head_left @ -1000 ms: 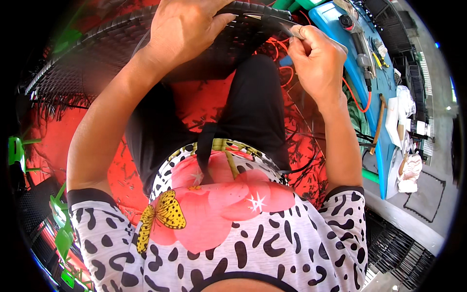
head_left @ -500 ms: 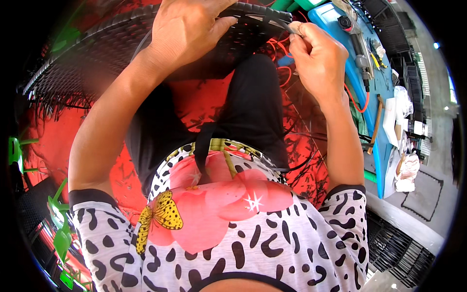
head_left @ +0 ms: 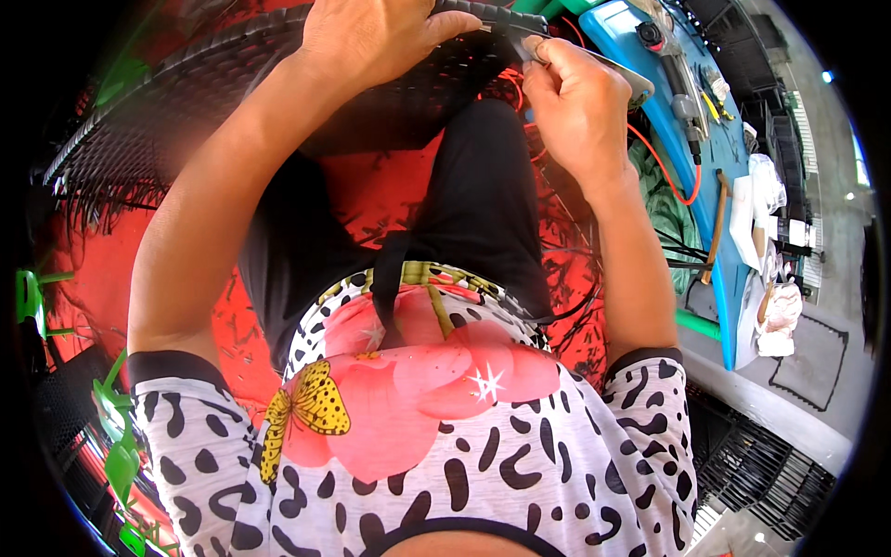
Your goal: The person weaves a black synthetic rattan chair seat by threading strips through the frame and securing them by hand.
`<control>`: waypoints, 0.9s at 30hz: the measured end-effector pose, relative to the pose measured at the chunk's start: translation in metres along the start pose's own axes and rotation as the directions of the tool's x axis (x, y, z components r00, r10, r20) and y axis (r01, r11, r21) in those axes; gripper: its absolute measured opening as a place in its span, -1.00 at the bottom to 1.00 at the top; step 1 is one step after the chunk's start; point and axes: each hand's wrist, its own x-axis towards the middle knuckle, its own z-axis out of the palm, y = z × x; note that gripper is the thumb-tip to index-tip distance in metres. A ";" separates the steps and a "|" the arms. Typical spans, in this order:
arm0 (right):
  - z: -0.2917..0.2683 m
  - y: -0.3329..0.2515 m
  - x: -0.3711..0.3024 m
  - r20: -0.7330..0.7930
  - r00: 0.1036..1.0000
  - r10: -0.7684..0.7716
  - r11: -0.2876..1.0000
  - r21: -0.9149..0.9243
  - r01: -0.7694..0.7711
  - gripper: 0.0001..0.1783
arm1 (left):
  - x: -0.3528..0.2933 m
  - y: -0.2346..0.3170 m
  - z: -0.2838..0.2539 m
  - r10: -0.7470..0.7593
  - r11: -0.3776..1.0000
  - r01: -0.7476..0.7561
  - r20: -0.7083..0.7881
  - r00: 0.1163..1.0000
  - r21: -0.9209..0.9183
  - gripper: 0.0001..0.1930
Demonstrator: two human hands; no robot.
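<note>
A black woven wicker panel [head_left: 232, 84] with a wrapped rim stretches across the top, above my knees. My left hand [head_left: 371, 42] is closed over the panel's rim, its thumb stretched along the edge; the upper edge of the picture cuts off the other fingers. Just right of it my right hand [head_left: 580, 107] pinches a flat dark strip [head_left: 516, 39] between thumb and forefinger, close to the rim. Loose strip ends hang from the panel's left side.
A blue table [head_left: 719, 232] at the right carries a power tool [head_left: 682, 102] with a red cord [head_left: 682, 197] and a wooden-handled tool [head_left: 719, 227] at its edge. Strip scraps litter the red floor covering [head_left: 371, 195]. Green chair parts [head_left: 119, 455] stand at the left.
My right hand has moved left and slightly down, nearer the left hand. The left hand has slid a little to the right along the rim.
</note>
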 end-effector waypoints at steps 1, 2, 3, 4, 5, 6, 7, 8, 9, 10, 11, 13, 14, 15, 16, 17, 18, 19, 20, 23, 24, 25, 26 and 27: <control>-0.002 0.002 0.003 0.025 1.000 0.008 1.000 0.020 -0.009 -0.81 | 0.000 0.000 0.000 0.000 1.000 0.000 -0.001 1.000 -0.001 -0.67; -0.006 0.003 0.006 0.053 0.998 0.013 0.999 0.041 -0.016 -0.82 | 0.000 0.002 -0.002 -0.004 1.000 0.004 0.001 1.000 -0.011 -0.67; -0.010 0.004 0.010 0.093 0.992 0.082 0.996 0.026 -0.084 -0.83 | 0.001 0.004 -0.003 -0.008 1.000 0.008 0.004 1.000 -0.020 -0.67; -0.011 0.006 0.012 0.096 0.992 0.079 0.996 0.025 -0.082 -0.83 | 0.002 0.005 -0.003 -0.012 1.000 0.012 0.003 1.000 -0.020 -0.67; -0.010 0.008 0.014 0.085 0.993 0.081 0.997 -0.002 -0.081 -0.83 | 0.003 0.005 -0.003 -0.014 1.000 0.014 0.006 1.000 -0.020 -0.67; -0.010 0.008 0.015 0.075 0.994 0.083 0.996 -0.030 -0.081 -0.83 | 0.004 0.005 -0.003 -0.016 1.000 0.016 0.009 1.000 -0.021 -0.67; -0.012 0.005 0.016 0.075 0.995 0.067 0.995 -0.083 -0.060 -0.85 | 0.004 0.006 -0.004 -0.018 1.000 0.018 0.006 1.000 -0.020 -0.67; -0.013 0.005 0.017 0.076 0.995 0.065 0.995 -0.086 -0.058 -0.85 | 0.004 0.007 -0.004 -0.018 1.000 0.018 -0.005 1.000 -0.019 -0.67; -0.014 0.004 0.019 0.085 0.995 0.061 0.992 -0.117 -0.051 -0.85 | 0.004 0.007 -0.005 -0.018 1.000 0.018 -0.016 1.000 -0.018 -0.66; -0.015 0.004 0.019 0.093 0.994 0.058 0.988 -0.148 -0.043 -0.85 | 0.003 0.008 -0.005 -0.020 1.000 0.019 -0.020 1.000 -0.020 -0.66; -0.013 0.003 0.021 0.076 0.997 0.015 0.982 -0.191 0.000 -0.85 | 0.003 0.007 -0.004 -0.036 0.999 0.036 -0.010 0.999 -0.027 -0.66; -0.011 -0.007 0.022 0.093 0.993 0.070 0.967 -0.251 -0.045 -0.84 | 0.004 0.005 -0.003 -0.056 0.998 0.056 -0.013 0.998 -0.035 -0.66; -0.010 -0.008 0.022 0.094 0.993 0.067 0.965 -0.258 -0.041 -0.84 | 0.002 0.005 -0.003 -0.066 0.997 0.066 0.007 0.998 -0.038 -0.66; -0.008 -0.009 0.022 0.086 0.996 0.038 0.963 -0.269 -0.014 -0.84 | 0.000 0.006 -0.002 -0.076 0.996 0.077 0.027 0.997 -0.041 -0.66; -0.006 -0.008 0.023 0.079 0.997 0.009 0.960 -0.279 0.014 -0.85 | 0.000 0.006 -0.002 -0.080 0.996 0.081 0.023 0.997 -0.047 -0.66; -0.004 -0.005 0.024 0.048 0.998 -0.033 0.968 -0.247 0.044 -0.84 | 0.001 0.007 -0.004 -0.079 0.996 0.079 0.013 0.997 -0.031 -0.66; -0.005 -0.005 0.024 0.050 0.998 -0.030 0.967 -0.253 0.042 -0.84 | 0.001 0.007 -0.004 -0.077 0.997 0.077 0.003 0.997 -0.014 -0.65; -0.007 -0.006 0.023 0.075 0.997 -0.007 0.966 -0.256 0.026 -0.86 | 0.001 0.008 -0.004 -0.077 0.997 0.077 0.003 0.997 -0.021 -0.65; -0.007 -0.006 0.024 0.099 0.995 0.011 0.966 -0.256 0.015 -0.87 | 0.001 0.008 -0.003 -0.074 0.997 0.074 -0.005 0.997 -0.021 -0.66; -0.004 -0.001 0.027 0.073 0.973 -0.219 0.911 -0.342 0.230 -0.88 | 0.002 0.010 -0.001 -0.066 0.997 0.066 -0.021 0.998 -0.028 -0.66; -0.006 0.000 0.025 0.074 0.972 -0.222 0.910 -0.344 0.234 -0.88 | 0.003 0.013 -0.001 -0.062 0.998 0.061 -0.028 0.998 -0.034 -0.66; -0.007 0.000 0.023 0.064 0.975 -0.214 0.919 -0.324 0.223 -0.88 | 0.004 0.015 0.000 -0.064 0.997 0.063 -0.031 0.997 -0.035 -0.66; -0.007 0.000 0.022 0.051 0.977 -0.206 0.930 -0.299 0.212 -0.87 | 0.003 0.015 -0.001 -0.061 0.998 0.060 -0.031 0.998 -0.030 -0.67; -0.009 0.000 0.019 0.049 0.977 -0.209 0.931 -0.295 0.214 -0.87 | 0.002 0.015 -0.002 -0.057 0.998 0.057 -0.030 0.998 -0.026 -0.68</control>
